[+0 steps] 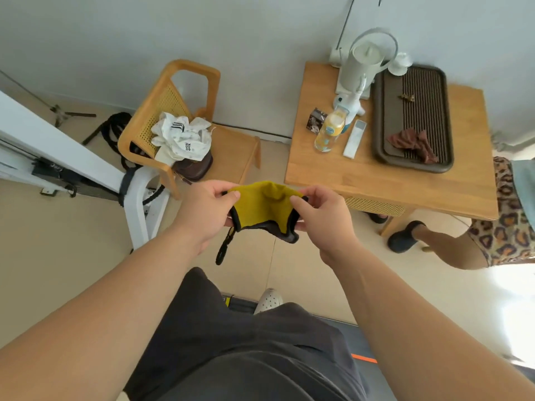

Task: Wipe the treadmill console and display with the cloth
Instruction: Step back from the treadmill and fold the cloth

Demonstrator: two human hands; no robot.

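Both hands work the yellow cloth [262,205] at waist height: left hand [202,209] and right hand [321,215] each keep a pinching grip on its top edge, likely spreading it for wiping. Console not in view.

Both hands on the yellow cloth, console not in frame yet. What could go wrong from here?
1. The black loop dangling under the yellow cloth could snag on the white treadmill frame when the person turns to it.
2. The left hand and right hand pinch only the cloth's top edge, so it may slip as one hand lets go.
3. The cloth is bunched; wiping may streak unless it is spread.
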